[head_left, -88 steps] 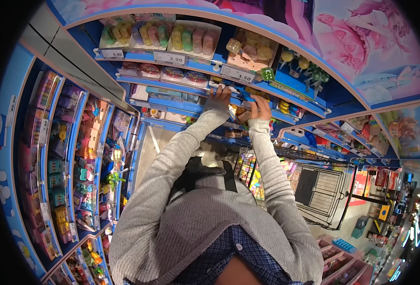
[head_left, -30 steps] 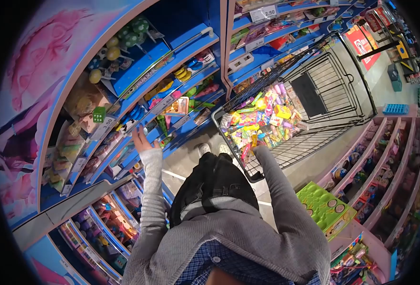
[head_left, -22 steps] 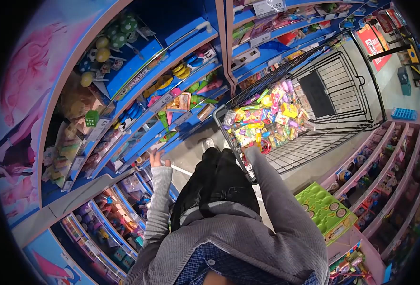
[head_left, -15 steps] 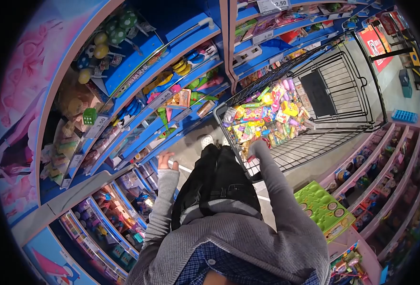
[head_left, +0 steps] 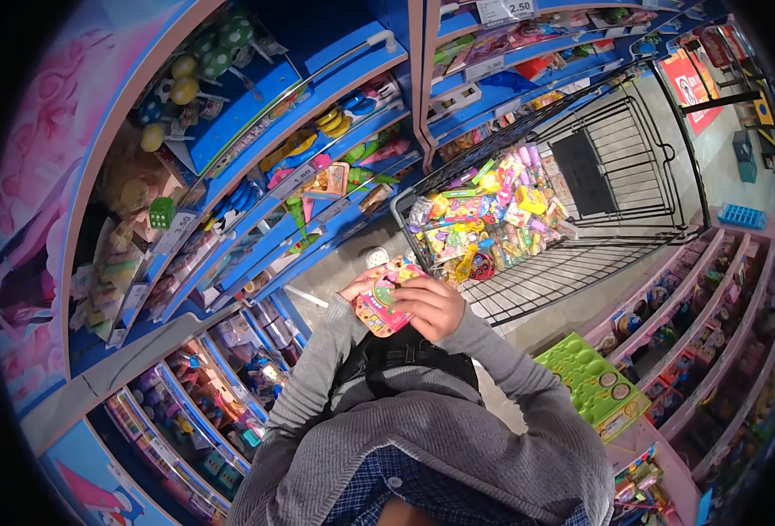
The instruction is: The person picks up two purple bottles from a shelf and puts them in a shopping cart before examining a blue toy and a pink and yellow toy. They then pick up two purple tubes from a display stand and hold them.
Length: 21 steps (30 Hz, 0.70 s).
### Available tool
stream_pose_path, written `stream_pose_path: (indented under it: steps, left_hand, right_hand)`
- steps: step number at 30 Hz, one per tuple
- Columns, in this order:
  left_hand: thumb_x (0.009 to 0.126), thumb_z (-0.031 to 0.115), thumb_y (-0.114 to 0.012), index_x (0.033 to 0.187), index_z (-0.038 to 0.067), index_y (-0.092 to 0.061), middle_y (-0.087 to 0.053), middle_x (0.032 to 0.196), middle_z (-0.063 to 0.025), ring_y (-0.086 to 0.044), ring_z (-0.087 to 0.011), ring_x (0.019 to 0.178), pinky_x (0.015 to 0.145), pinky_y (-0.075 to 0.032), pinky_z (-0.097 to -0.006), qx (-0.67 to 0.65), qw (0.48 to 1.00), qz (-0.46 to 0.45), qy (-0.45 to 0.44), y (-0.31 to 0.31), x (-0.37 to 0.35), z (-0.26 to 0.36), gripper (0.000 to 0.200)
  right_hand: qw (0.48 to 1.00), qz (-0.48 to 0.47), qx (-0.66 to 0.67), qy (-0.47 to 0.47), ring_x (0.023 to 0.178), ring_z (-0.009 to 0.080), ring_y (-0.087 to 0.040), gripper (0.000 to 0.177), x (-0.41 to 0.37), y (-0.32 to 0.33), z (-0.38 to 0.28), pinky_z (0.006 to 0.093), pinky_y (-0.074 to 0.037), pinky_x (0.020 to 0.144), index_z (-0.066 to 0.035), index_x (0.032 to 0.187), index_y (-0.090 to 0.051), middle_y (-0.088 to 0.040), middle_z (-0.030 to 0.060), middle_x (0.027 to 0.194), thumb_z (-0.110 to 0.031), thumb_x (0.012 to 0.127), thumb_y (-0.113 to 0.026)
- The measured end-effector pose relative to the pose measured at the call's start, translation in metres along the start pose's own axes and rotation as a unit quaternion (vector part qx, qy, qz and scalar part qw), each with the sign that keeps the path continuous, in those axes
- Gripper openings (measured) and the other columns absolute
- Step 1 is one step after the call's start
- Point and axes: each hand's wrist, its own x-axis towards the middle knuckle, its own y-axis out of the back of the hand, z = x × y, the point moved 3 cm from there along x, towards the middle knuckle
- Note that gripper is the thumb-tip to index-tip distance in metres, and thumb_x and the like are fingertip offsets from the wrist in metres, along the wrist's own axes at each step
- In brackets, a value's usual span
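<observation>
Close to the chest, the right hand (head_left: 437, 307) and left hand (head_left: 350, 286) are both gripping a pink toy packet (head_left: 380, 302), fingers curling round its edges. Just beyond, a wire trolley (head_left: 598, 263) is standing on the pale floor (head_left: 339, 266), its near end carrying a heap of bright packets (head_left: 484, 219). Blue shelves (head_left: 317, 188) of toys are lining one side of the aisle, pink shelves (head_left: 711, 298) the other.

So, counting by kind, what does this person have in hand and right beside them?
hands: 2, left hand and right hand
toy pack: 1, held by both
shopping cart: 1
green box: 1
Total: 5
</observation>
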Motion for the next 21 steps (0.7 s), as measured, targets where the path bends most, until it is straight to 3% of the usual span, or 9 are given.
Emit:
stream_pose_path:
  steps: [3,5,9,10,15,16,17,19,21]
  left_hand:
    - [0.072,0.016,-0.054,0.121,0.004,-0.033,-0.047,0.112,-0.0155,-0.05,-0.0264,0.1,0.085,-0.041,-0.0386,0.126,0.99,0.043,-0.041,0.013,-0.007,0.005,0.054]
    - [0.072,0.011,-0.05,0.121,0.003,-0.033,-0.048,0.11,-0.016,-0.049,-0.0269,0.1,0.086,-0.041,-0.0394,0.13,0.987,0.044,-0.085,0.034,-0.006,0.0,0.053]
    - [0.07,0.003,-0.049,0.119,0.004,-0.035,-0.049,0.107,-0.0158,-0.052,-0.0264,0.097,0.083,-0.044,-0.0395,0.115,0.98,0.1,-0.132,0.04,-0.012,-0.007,0.051]
    - [0.069,0.001,-0.051,0.117,0.005,-0.037,-0.05,0.105,-0.0147,-0.053,-0.0262,0.094,0.081,-0.045,-0.0396,0.092,0.982,0.097,-0.136,0.046,-0.009,-0.011,0.051]
    - [0.072,-0.001,-0.054,0.119,0.011,-0.038,-0.053,0.104,-0.0109,-0.055,-0.0239,0.092,0.077,-0.047,-0.0378,0.096,0.981,0.127,-0.107,0.043,-0.02,-0.018,0.051]
    - [0.073,0.0,-0.054,0.119,0.011,-0.038,-0.054,0.102,-0.0104,-0.056,-0.0221,0.089,0.074,-0.048,-0.0355,0.114,0.978,0.14,-0.105,0.042,-0.023,-0.019,0.05]
    - [0.073,-0.001,-0.053,0.119,0.012,-0.037,-0.054,0.102,-0.0104,-0.056,-0.0212,0.089,0.076,-0.047,-0.0349,0.085,0.981,0.132,-0.111,0.043,-0.025,-0.022,0.051]
    - [0.071,-0.004,-0.051,0.12,0.011,-0.036,-0.053,0.104,-0.0115,-0.056,-0.0219,0.089,0.078,-0.046,-0.0356,0.057,0.985,0.11,-0.124,0.049,-0.028,-0.027,0.053]
    - [0.069,-0.007,-0.052,0.119,0.011,-0.039,-0.054,0.103,-0.0116,-0.056,-0.0223,0.091,0.079,-0.046,-0.036,0.056,0.982,0.116,-0.137,0.046,-0.035,-0.029,0.054]
  right_hand:
    - [0.996,-0.029,0.07,-0.037,0.096,0.0269,-0.05,0.032,0.008,0.017,0.011,0.0358,-0.038,0.085,-0.007,0.089,-0.057,-0.055,0.0086,0.099,0.002,0.06,-0.046]
    - [0.973,0.111,0.135,-0.149,0.096,0.0241,-0.051,0.041,-0.015,0.017,0.062,0.0328,-0.039,0.085,-0.002,0.094,-0.053,-0.054,0.0121,0.101,0.005,0.055,-0.042]
    - [0.796,0.216,0.151,-0.546,0.068,0.0141,-0.049,0.028,-0.107,-0.048,0.244,0.026,-0.044,0.065,-0.01,0.098,-0.05,-0.054,0.0052,0.079,-0.002,0.072,-0.045]
    - [0.893,0.068,0.211,-0.393,0.083,0.0269,-0.053,0.024,-0.171,-0.091,0.333,0.0359,-0.044,0.072,-0.012,0.097,-0.054,-0.057,0.0097,0.087,-0.018,0.075,-0.046]
    - [0.956,-0.157,-0.058,-0.242,0.073,0.017,-0.056,0.021,-0.22,-0.172,0.429,0.0311,-0.046,0.061,-0.011,0.091,-0.056,-0.058,0.0055,0.086,-0.021,0.073,-0.051]
    - [0.85,0.024,0.245,-0.466,0.063,0.0178,-0.053,0.015,-0.199,-0.156,0.398,0.0325,-0.045,0.052,-0.01,0.085,-0.056,-0.055,0.0046,0.078,-0.018,0.073,-0.053]
    - [0.581,0.188,0.503,-0.611,0.052,0.0187,-0.05,0.008,-0.189,-0.142,0.347,0.034,-0.043,0.042,-0.009,0.08,-0.056,-0.051,0.0037,0.07,-0.014,0.074,-0.054]
    - [0.428,0.081,0.813,-0.385,0.057,0.0199,-0.051,0.012,-0.214,-0.179,0.395,0.033,-0.044,0.048,-0.009,0.084,-0.054,-0.051,0.0031,0.071,-0.019,0.077,-0.052]
    - [0.522,0.166,0.722,-0.422,0.06,0.0207,-0.052,0.017,-0.214,-0.189,0.398,0.0326,-0.044,0.052,-0.007,0.087,-0.052,-0.052,0.0044,0.074,-0.022,0.079,-0.049]
